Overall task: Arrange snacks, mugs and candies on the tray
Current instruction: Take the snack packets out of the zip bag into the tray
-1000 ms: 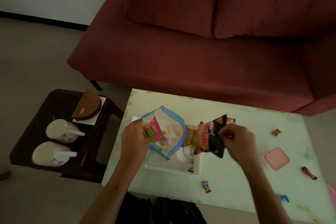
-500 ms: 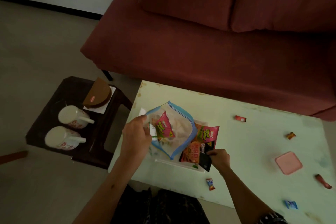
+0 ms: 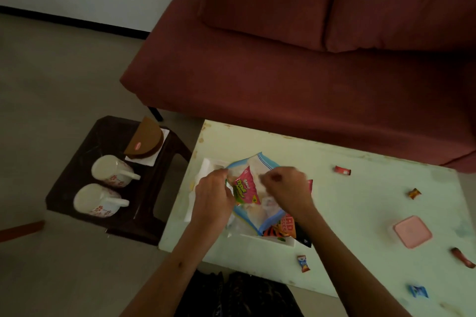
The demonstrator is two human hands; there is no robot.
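A white tray (image 3: 268,239) lies at the left end of the pale green table (image 3: 360,201). Over it, my left hand (image 3: 213,195) grips the left edge of a clear blue-rimmed zip bag (image 3: 260,211) that holds a pink snack packet (image 3: 244,189). My right hand (image 3: 286,188) is curled at the bag's upper right; what its fingers pinch is hidden. An orange and black snack packet (image 3: 286,230) lies in the tray under the bag. Two white flowered mugs (image 3: 113,171) (image 3: 96,201) lie on their sides on a dark stool (image 3: 77,193).
Several wrapped candies are scattered on the table: red (image 3: 342,170), orange (image 3: 414,193), a blue-red one (image 3: 303,263) near the front edge, blue (image 3: 417,291). A pink lidded box (image 3: 412,231) sits right. A brown napkin holder (image 3: 145,141) is on the stool. A red sofa (image 3: 283,72) stands behind.
My right hand laid the orange and black snack packet in the tray, let go, and moved up to the zip bag. My left hand kept hold of the bag.
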